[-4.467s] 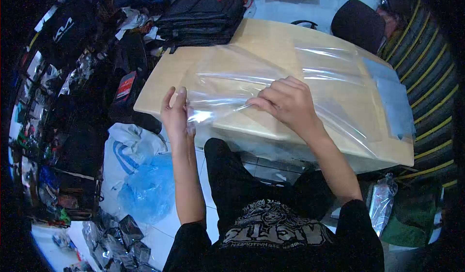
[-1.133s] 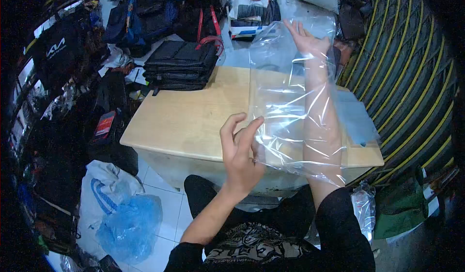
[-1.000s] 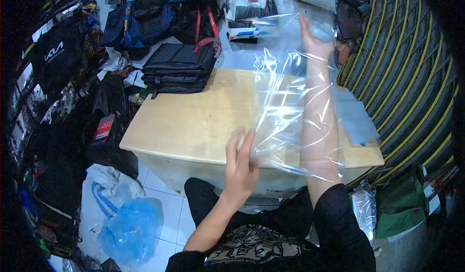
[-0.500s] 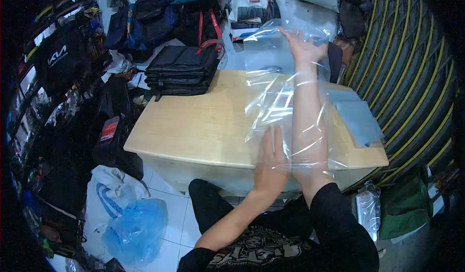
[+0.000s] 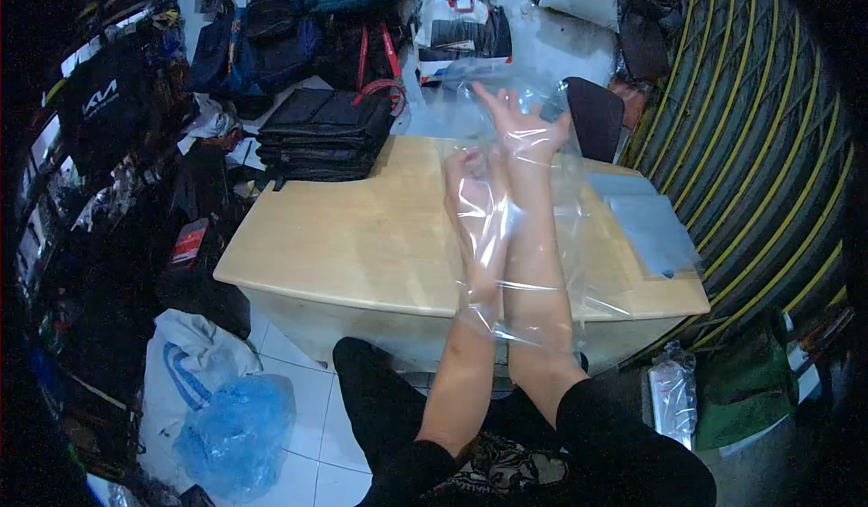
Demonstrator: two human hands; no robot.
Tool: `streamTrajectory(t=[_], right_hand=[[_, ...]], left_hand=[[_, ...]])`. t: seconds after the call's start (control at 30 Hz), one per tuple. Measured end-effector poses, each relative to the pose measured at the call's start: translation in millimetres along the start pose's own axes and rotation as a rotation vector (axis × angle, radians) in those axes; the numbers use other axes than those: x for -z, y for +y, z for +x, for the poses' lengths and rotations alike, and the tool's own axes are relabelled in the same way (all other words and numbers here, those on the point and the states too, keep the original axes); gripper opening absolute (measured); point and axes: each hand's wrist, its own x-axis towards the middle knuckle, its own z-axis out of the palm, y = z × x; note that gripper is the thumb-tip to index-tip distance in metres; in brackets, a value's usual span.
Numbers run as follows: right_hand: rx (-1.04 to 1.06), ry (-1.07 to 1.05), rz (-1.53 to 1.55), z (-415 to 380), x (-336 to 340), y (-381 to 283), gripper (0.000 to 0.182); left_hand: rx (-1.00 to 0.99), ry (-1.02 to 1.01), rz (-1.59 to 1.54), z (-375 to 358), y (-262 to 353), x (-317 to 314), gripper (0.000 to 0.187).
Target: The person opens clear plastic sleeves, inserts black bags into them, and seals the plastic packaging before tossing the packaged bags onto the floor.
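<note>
A large clear plastic bag (image 5: 565, 236) is drawn over both my forearms above the wooden table. My right hand (image 5: 532, 132) is inside it near the far end, palm up with fingers spread. Just left of it and a little nearer to me, my left hand (image 5: 475, 177) is inside the same bag, its fingers curled in and nothing visible in them. Glare on the film blurs some of the fingers. To the right lies a stack of flat, bluish plastic bags (image 5: 646, 227).
Several folded black bags (image 5: 325, 136) are stacked at the table's (image 5: 334, 245) back left. A blue plastic bag (image 5: 240, 435) and a white sack (image 5: 181, 353) lie on the floor at left. Ribbed black coils with yellow lines (image 5: 750, 145) line the right side.
My left hand has slid forward into the clear bag, and its fingers have gone from straight to curled. My right hand has come slightly back and left in the view, still spread.
</note>
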Motion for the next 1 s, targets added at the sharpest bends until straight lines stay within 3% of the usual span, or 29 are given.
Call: streamTrajectory(t=[0.03, 0.07, 0.1, 0.17, 0.27, 0.37, 0.43, 0.5, 0.6, 0.7, 0.73, 0.83, 0.93, 1.0], right_hand=[[0.005, -0.055, -0.035, 4.8, 5.2, -1.9, 0.072], [0.007, -0.106, -0.062, 8.1, 11.4, -1.2, 0.072], [0.013, -0.155, -0.087, -1.3, 8.5, 4.4, 0.072], [0.0, -0.059, -0.107, -9.4, 5.8, 1.7, 0.065], [-0.002, -0.072, 0.041, -0.8, 4.2, -16.6, 0.061], [-0.202, -0.185, 0.27, 9.4, 18.6, -13.7, 0.062], [-0.257, -0.22, 0.317, 8.1, 18.4, -6.2, 0.062], [-0.214, -0.203, 0.28, 1.2, 18.7, -1.2, 0.061], [-0.095, -0.184, 0.209, -8.2, 9.4, 5.8, 0.061], [-0.045, -0.159, 0.155, -12.7, 7.2, 17.9, 0.061], [-0.051, -0.15, 0.146, -15.5, 8.9, 22.7, 0.061], [-0.182, -0.148, 0.13, -26.2, 17.9, 35.3, 0.059], [-0.168, -0.101, -0.061, -42.9, 22.8, 44.0, 0.061], [-0.16, -0.153, -0.092, -42.8, 29.2, 35.8, 0.062]], left_hand=[[0.071, 0.03, -0.237, 2.3, 4.6, -3.4, 0.031], [0.378, 0.082, -0.695, 0.3, 32.4, -2.7, 0.038], [0.22, 0.171, -0.551, 2.6, 29.9, -5.3, 0.044], [-0.078, 0.334, -0.266, 4.5, 17.7, -17.0, 0.058], [-0.023, 0.158, 0.075, -0.2, -1.8, 15.7, 0.071], [-0.277, -0.17, 0.663, -24.6, -57.5, 37.3, 0.074], [-0.293, -0.343, 0.862, -46.3, -70.3, 48.3, 0.071], [-0.26, -0.332, 0.894, -50.7, -69.2, 52.3, 0.069], [-0.199, -0.062, 0.657, -29.3, -52.6, 47.4, 0.064], [-0.015, 0.197, 0.083, -18.0, -26.3, 54.1, 0.046], [0.191, 0.22, 0.031, -13.4, -18.0, 56.7, 0.029], [0.309, -0.134, -0.11, 10.4, -17.7, 48.7, 0.038], [0.143, -0.053, -0.597, 51.1, -31.7, 15.3, 0.05], [-0.004, -0.003, -0.627, 68.6, -37.9, 7.6, 0.053]])
